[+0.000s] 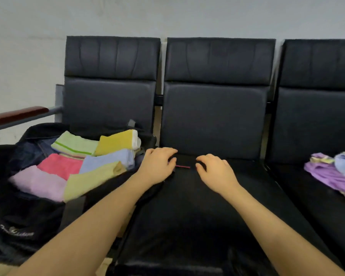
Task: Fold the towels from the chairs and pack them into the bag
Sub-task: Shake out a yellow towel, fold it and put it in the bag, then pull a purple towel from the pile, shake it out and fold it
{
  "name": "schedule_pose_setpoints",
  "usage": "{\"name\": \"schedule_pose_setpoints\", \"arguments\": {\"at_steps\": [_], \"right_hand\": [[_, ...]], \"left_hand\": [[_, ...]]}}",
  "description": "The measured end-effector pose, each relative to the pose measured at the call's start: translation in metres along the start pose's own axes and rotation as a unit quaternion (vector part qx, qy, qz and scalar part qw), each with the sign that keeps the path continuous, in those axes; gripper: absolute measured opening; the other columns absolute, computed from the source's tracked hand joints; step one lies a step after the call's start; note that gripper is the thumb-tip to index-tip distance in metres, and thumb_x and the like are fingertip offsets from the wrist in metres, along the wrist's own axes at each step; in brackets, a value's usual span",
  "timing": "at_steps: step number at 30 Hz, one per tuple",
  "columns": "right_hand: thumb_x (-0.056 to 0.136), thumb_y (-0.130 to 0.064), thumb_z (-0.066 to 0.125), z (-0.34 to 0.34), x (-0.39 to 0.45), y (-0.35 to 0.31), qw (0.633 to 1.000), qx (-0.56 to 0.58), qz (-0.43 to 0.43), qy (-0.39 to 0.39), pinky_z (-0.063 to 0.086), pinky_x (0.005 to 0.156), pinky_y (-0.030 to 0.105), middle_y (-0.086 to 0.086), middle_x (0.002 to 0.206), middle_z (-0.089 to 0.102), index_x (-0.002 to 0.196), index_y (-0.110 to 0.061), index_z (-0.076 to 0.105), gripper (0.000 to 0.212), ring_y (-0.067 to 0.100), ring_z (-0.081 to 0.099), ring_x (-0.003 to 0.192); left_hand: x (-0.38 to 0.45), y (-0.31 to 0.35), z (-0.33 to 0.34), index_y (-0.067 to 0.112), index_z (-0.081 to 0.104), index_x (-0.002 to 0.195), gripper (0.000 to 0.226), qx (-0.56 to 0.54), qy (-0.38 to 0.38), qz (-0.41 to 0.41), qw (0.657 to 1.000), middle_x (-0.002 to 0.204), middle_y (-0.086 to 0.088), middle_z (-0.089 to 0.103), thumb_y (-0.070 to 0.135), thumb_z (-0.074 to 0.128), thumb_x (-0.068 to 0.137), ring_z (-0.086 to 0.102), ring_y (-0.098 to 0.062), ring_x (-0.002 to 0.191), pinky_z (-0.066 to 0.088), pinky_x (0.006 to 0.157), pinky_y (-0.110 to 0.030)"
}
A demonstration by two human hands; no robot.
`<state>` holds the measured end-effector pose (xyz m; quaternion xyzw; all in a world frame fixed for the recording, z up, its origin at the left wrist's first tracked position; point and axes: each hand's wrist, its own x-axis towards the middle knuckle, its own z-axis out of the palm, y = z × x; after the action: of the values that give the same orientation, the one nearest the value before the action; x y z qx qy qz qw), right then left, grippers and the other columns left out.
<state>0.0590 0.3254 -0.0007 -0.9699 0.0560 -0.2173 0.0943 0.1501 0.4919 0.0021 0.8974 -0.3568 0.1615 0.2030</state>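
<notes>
Head view: a row of black padded chairs is seen against a pale wall, with an open dark bag resting on the left seat. Folded towels in green, yellow, pink, blue and lilac are already stacked inside the bag. On the right seat a loose heap of unfolded towels, purple with a pale blue one on top, is left waiting.

Both hands are held over the back of the middle seat. The left hand and the right hand are shown with fingers curled downward, and something dark with a thin red edge seems to lie between them. Whether it is a dark towel being pinched by the fingertips cannot be told, since it blends into the black seat.

The towels are judged to be light, soft and limp, with no stiffness to hold a shape once lifted. They are best taken at two corners or along one hem, so that the cloth hangs flat. A little friction is offered by the terry weave, so slipping is unlikely, and nothing fragile is involved.
</notes>
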Motion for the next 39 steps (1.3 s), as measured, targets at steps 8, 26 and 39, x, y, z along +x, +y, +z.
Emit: {"name": "schedule_pose_setpoints", "arguments": {"at_steps": [8, 26, 39], "right_hand": [[0.098, -0.026, 0.044, -0.054, -0.073, 0.163, 0.989, -0.060, 0.136, 0.012, 0.043, 0.088, 0.037, 0.003, 0.117, 0.061, 0.122, -0.016, 0.060, 0.030, 0.025, 0.058, 0.106], [0.093, -0.030, 0.048, -0.104, -0.199, 0.418, 0.878, -0.210, 0.425, 0.063, 0.023, 0.104, 0.041, 0.011, 0.142, 0.042, 0.138, -0.013, 0.040, 0.048, 0.031, 0.040, 0.127], [0.087, -0.021, 0.057, -0.105, -0.205, 0.440, 0.918, -0.218, 0.299, 0.139, 0.015, 0.066, 0.035, 0.003, 0.069, 0.059, 0.076, -0.015, 0.073, 0.021, 0.029, 0.058, 0.069]], "left_hand": [[0.045, 0.160, 0.091, 0.022, 0.048, 0.138, 0.039, -0.100, -0.060, 0.096, 0.988, 0.142, 0.005, 0.048, 0.026, 0.042, 0.100, 0.043, -0.014, 0.129, 0.023, 0.109, -0.034], [0.112, 0.441, 0.267, 0.023, 0.039, 0.143, 0.042, -0.154, -0.235, 0.232, 0.931, 0.153, 0.003, 0.032, 0.030, 0.031, 0.102, 0.026, -0.018, 0.139, 0.019, 0.108, -0.037], [0.099, 0.461, 0.317, 0.021, 0.065, 0.098, 0.024, -0.265, -0.187, 0.175, 0.930, 0.098, 0.008, 0.058, 0.037, 0.047, 0.098, 0.047, -0.013, 0.108, 0.017, 0.077, -0.030]]}}
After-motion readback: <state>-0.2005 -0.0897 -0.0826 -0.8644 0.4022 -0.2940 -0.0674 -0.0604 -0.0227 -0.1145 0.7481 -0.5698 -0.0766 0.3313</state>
